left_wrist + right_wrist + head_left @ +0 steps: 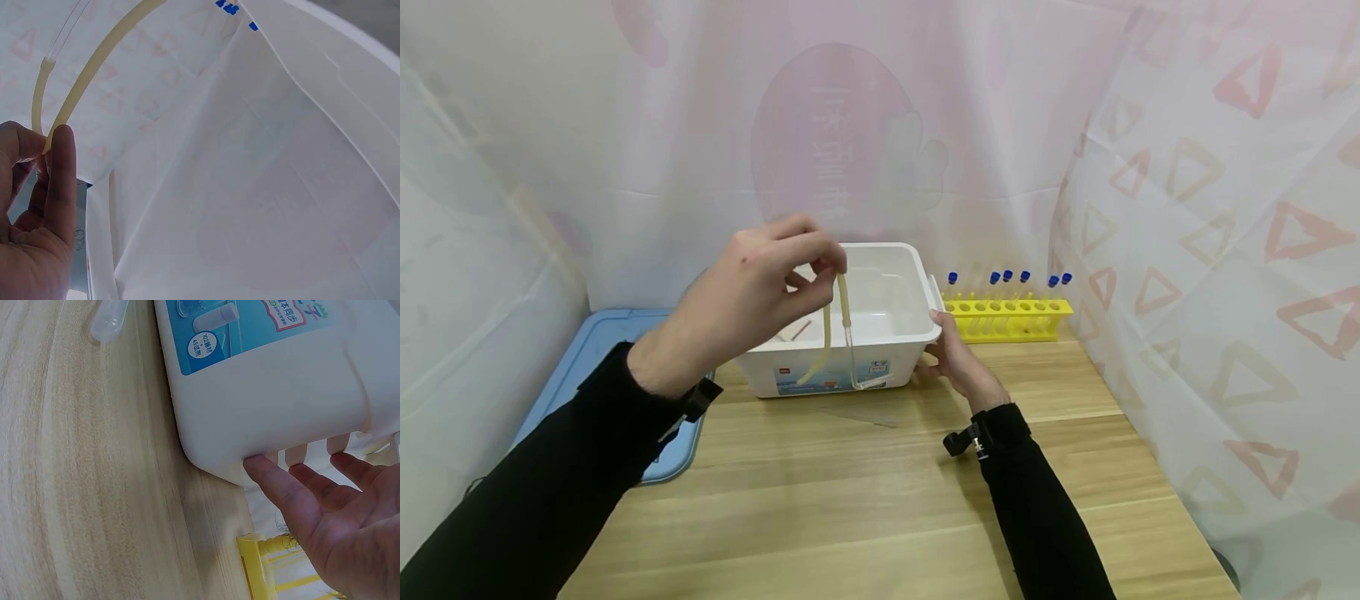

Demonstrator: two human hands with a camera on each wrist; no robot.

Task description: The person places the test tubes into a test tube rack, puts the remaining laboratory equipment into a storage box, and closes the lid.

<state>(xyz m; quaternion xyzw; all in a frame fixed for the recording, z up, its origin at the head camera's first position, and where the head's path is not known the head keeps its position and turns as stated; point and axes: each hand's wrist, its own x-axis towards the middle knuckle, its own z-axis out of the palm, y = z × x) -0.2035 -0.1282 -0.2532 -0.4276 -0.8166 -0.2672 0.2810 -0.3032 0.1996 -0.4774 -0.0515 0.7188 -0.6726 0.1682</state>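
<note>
My left hand (760, 275) pinches a pale yellow rubber tube (844, 300) between thumb and fingers, above the front of a white plastic bin (887, 354). Both ends of the tube hang down. Joined to one end is a thin clear glass tube (850, 350), bent near its bottom. In the left wrist view the rubber tube (94, 62) loops away from the fingertips. My right hand (958, 362) is at the bin's right front corner; in the right wrist view its extended fingers (281, 484) touch the bin's side wall (250, 419).
A yellow rack (1007, 329) with several blue-stoppered test tubes stands right of the bin. On the left lies a blue lid (677, 458). A clear thin piece (865, 418) lies on the wooden table (820, 500) before the bin. Curtains hang behind and beside.
</note>
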